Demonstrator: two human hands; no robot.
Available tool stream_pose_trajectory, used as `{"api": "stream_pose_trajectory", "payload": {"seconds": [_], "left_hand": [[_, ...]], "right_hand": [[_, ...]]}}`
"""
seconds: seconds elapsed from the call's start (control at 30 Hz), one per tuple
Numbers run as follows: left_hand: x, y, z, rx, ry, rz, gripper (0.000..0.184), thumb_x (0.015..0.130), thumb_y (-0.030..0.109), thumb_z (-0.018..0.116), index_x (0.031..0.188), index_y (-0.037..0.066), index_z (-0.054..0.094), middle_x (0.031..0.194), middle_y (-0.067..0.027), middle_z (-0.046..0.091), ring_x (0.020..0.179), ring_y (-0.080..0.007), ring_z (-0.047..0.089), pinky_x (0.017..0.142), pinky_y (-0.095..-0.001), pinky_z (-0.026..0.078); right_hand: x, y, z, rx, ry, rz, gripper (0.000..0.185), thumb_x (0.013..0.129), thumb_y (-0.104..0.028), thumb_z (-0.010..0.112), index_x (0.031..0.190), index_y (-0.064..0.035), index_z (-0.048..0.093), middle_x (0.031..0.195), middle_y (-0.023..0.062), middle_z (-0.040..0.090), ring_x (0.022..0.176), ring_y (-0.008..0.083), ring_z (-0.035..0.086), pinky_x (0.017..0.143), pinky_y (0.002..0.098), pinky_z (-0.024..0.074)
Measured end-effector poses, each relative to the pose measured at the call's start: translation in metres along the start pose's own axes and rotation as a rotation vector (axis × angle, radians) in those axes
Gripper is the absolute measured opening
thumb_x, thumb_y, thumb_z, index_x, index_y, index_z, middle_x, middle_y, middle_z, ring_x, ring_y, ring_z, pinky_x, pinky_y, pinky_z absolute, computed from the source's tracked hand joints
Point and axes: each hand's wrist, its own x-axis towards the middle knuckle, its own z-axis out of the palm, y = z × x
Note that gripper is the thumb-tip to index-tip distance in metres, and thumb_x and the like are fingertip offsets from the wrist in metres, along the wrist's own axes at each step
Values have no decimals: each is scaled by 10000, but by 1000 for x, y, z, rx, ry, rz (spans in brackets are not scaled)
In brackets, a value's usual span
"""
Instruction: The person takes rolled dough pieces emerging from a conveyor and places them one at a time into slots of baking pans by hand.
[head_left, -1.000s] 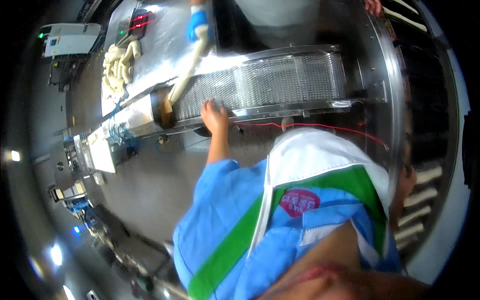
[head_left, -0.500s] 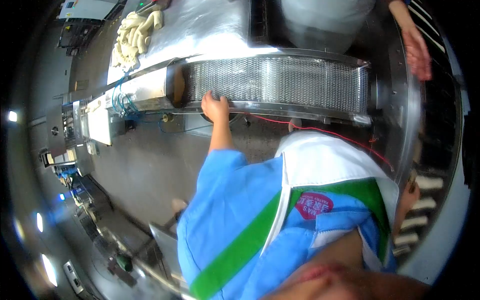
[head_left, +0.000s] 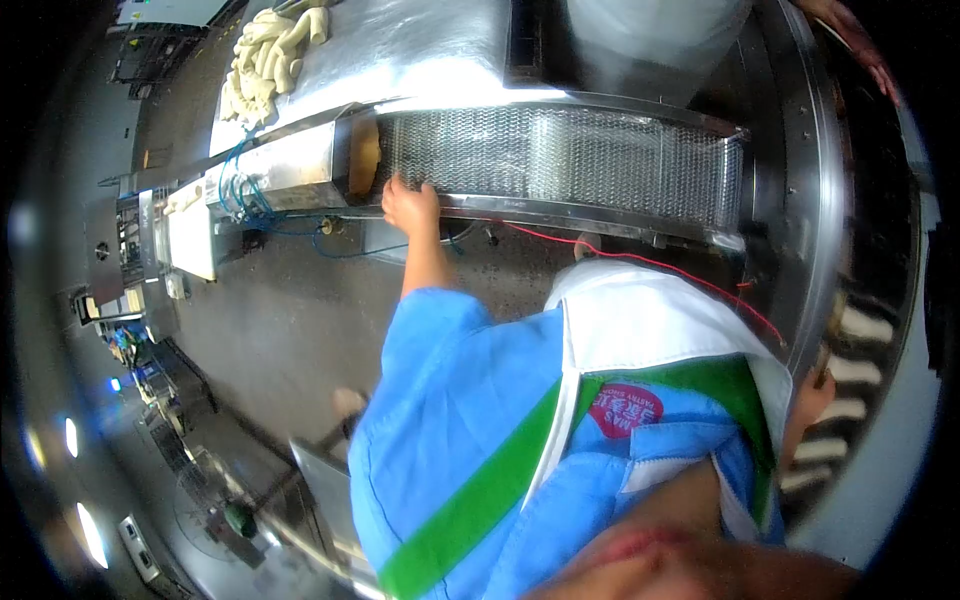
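My left hand (head_left: 411,207) is at the near edge of a metal mesh conveyor (head_left: 470,150), its thumb and fingers apart with nothing visible between them. Just beyond it, a tan flat piece (head_left: 366,160) shows at the mouth of a metal housing (head_left: 300,165); I cannot make out what it is. On the far right, my right hand (head_left: 815,398) is low beside pale dough strips (head_left: 853,371) lying in a row on a dark surface. Its fingers are small and partly hidden, so their grip does not show.
A pile of pale dough pieces (head_left: 265,65) lies on the metal table (head_left: 420,45) behind the conveyor. Another person's hand (head_left: 865,50) is at the top right. A red cord (head_left: 650,257) runs along the conveyor's near side, and blue tubing (head_left: 240,190) hangs at the housing.
My left hand has shifted slightly left along the conveyor edge. More of the tan piece shows at the housing mouth. The other person's hand has moved up and right.
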Motion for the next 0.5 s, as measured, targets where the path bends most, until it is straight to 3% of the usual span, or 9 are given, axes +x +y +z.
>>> {"api": "stream_pose_trajectory", "payload": {"seconds": [0.1, 0.17, 0.23, 0.37, 0.5], "left_hand": [[6, -1, -1, 5, -27, -23, 586, 684, 233, 645, 1235, 113, 487, 1308, -130, 437, 1224, -315, 370, 967, -536, 288], [9, -2, -1, 0, -51, -37, 607, 688, 230, 644, 1257, 117, 465, 1323, -133, 420, 1238, -315, 354, 968, -554, 277], [11, -2, 1, 3, -21, -47, 624, 688, 210, 642, 1272, 119, 444, 1333, -129, 410, 1242, -316, 351, 976, -574, 258], [18, 2, -2, 30, 12, -5, 636, 690, 193, 641, 1283, 120, 426, 1347, -126, 392, 1255, -317, 338, 995, -583, 233], [28, 10, -10, 292, 60, 258, 546, 748, 162, 592, 1274, 172, 445, 1357, -103, 397, 1253, -299, 356, 990, -603, 244]], "right_hand": [[-9, -7, -1, -69, 136, 75, 434, 853, -302, 558, 1147, 17, 556, 1172, 215, 543, 1072, 352, 512, 908, 395, 402], [-9, 6, 1, -44, 125, 42, 481, 844, -330, 567, 1148, 42, 547, 1198, 227, 525, 1087, 364, 503, 921, 395, 395], [-12, 4, -7, -39, -47, 129, 585, 838, -429, 547, 1218, 12, 487, 1210, 232, 495, 1120, 388, 452, 954, 434, 364], [-19, 31, 9, -121, 39, 139, 602, 846, -463, 534, 1215, 11, 489, 1194, 224, 502, 1105, 385, 465, 931, 440, 383], [-23, 61, 22, -111, 75, 96, 588, 822, -411, 600, 1206, 21, 492, 1175, 225, 514, 1121, 347, 474, 914, 433, 404]]}}
